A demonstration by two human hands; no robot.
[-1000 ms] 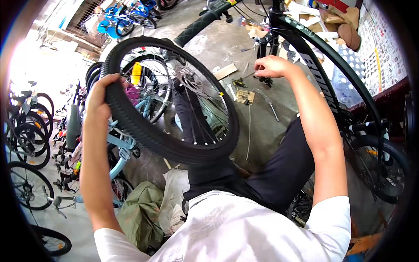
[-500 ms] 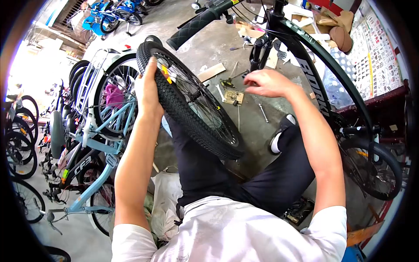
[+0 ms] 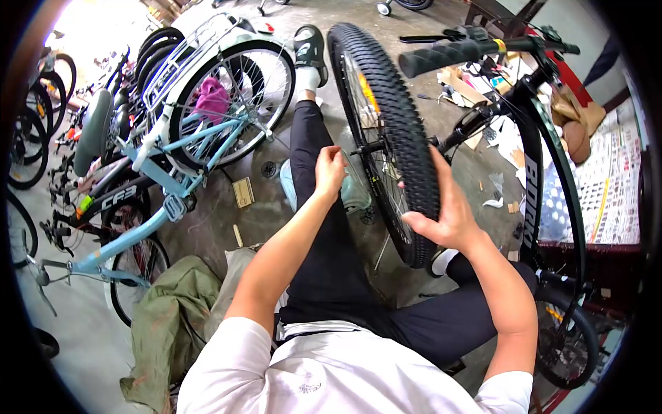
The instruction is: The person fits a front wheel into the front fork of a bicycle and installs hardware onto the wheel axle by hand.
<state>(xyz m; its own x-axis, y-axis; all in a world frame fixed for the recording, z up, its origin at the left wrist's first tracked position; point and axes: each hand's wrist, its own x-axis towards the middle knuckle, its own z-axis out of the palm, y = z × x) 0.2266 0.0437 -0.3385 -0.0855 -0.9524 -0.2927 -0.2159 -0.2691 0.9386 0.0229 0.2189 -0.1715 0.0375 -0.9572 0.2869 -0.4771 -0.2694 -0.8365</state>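
A bicycle wheel (image 3: 418, 148) with a black knobby tyre and an orange reflector stands nearly upright between my legs. My right hand (image 3: 448, 210) is closed round the tyre on its right side, with the thumb toward the spokes. My left hand (image 3: 331, 172) is apart from the wheel, left of its axle (image 3: 370, 147). Its fingers are curled in, and whatever they may hold is hidden. To the right of the wheel stands a black bicycle (image 3: 534, 162) with white lettering; its fork (image 3: 469, 124) has no wheel in it.
A light blue bicycle (image 3: 162, 176) and other parked bicycles fill the left side. A green cloth (image 3: 169, 310) lies by my left hip. A small cardboard piece (image 3: 243, 192) is on the floor. Paper and cardboard scraps (image 3: 469, 86) lie behind the fork.
The wheel has swung to the right and stands more upright. My left hand has let go of the tyre and my right hand has taken hold of it. The view has turned left.
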